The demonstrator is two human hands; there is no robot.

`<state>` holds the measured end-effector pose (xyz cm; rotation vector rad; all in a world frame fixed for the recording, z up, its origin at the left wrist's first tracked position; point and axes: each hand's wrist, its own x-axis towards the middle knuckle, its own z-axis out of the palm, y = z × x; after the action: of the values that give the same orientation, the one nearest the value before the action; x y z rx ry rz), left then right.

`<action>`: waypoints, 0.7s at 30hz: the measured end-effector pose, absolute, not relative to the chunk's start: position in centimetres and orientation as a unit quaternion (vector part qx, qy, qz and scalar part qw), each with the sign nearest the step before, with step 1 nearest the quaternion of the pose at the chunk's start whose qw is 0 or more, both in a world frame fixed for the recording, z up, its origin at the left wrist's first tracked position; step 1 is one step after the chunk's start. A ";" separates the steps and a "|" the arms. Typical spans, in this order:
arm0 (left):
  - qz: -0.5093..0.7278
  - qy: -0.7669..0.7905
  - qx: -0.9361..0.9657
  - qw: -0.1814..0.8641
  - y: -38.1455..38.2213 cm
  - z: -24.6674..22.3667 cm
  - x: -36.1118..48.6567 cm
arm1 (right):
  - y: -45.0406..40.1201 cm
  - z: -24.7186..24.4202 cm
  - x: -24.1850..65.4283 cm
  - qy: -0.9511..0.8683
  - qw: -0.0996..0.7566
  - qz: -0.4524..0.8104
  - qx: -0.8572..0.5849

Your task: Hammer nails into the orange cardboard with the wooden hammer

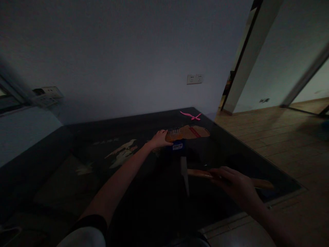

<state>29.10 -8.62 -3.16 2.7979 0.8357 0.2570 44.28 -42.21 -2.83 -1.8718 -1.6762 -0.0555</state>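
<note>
Over a dark glossy tabletop [151, 185], my right hand [235, 180] is closed around the wooden handle of a hammer [197, 173]. Its metal head hangs to the left, level with the table's middle. My left hand [159, 139] reaches forward to a small blue and orange box [177, 144] with a white label. The fingers lie along the box's left and upper edge, and the thumb is at its front. A flat brown cardboard piece [200, 131] with a red stripe lies just behind and right of the box. Dim light hides fine detail.
A pink ribbon [195, 117] lies near the far right corner. Pale printed patterns [123, 152] mark the left of the tabletop. A wall with a double socket [194, 79] stands behind; the table's right edge borders a wooden floor [262, 130].
</note>
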 end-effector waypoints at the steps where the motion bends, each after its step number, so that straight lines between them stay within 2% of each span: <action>1: 0.091 0.281 0.950 0.104 -8.5 -3.2 29.4 | -41.3 -3.2 44.3 -0.641 0.299 -0.030 -0.707; 11: 0.090 0.292 0.947 0.097 -6.9 -3.4 31.1 | -33.0 -6.6 45.5 -0.677 0.248 -0.005 -0.693; 21: 0.130 0.317 0.933 0.107 -8.0 -2.6 29.9 | -29.9 -7.8 46.6 -0.702 0.203 0.031 -0.682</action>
<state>29.93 -8.04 -2.62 2.7484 0.9332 0.3828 46.55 -29.88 -7.84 -1.9017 -1.9596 0.0876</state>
